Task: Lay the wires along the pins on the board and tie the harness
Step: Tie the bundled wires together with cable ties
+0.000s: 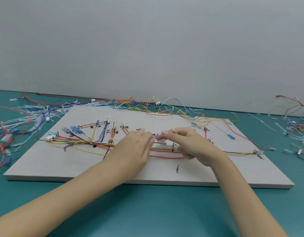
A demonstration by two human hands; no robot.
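Note:
A light grey board lies on the teal table, with dark pins and handwritten labels. A bundle of red, yellow, black and purple wires runs left to right across it to a white connector at the right end. My left hand lies over the middle of the bundle, fingers stretched toward the right hand. My right hand hovers over the bundle with fingers curled, pinching a small pale piece at its fingertips, probably a cable tie or wire end. A single pin stands in front of the hands.
Loose wires and white cable ties pile up on the table left of the board. More tangled wires lie along the wall behind it, and another heap sits at the right edge. A grey wall rises behind.

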